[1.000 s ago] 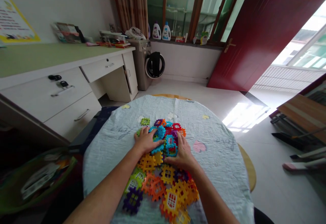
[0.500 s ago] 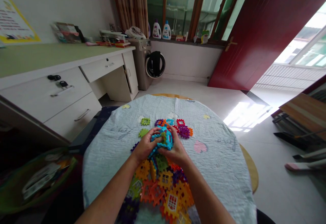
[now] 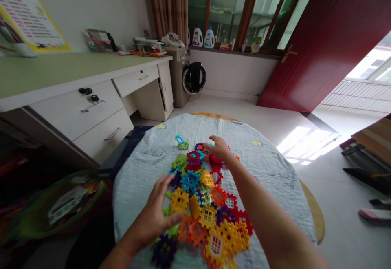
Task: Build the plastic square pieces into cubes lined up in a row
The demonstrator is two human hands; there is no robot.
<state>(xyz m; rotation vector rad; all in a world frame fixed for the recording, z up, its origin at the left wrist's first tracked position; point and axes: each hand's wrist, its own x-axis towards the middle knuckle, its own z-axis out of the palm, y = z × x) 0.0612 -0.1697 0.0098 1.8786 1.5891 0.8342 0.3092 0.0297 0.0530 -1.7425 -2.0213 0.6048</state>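
Observation:
A heap of colourful interlocking plastic building pieces, with notched edges and some with window grids, spreads over the cloth-covered table. My left hand hovers at the heap's left side, fingers apart and holding nothing, near a yellow piece. Farther forward, my right hand reaches over the far pieces with thumb and fingers spread and nothing between them. Beneath it are red pieces, partly hidden. A blue piece lies mid-heap. At the far left, a light-blue frame piece stands tilted by a green piece.
The round table wears a pale blue cloth. A green basket stands on the floor at the left. Beyond are a desk with drawers, a washing machine with its door ajar, and a red door.
Both hands have let go of the light-blue pieces they held together and moved apart, the left nearer me, the right farther forward. More pieces now lie mid-heap. The view has turned slightly left.

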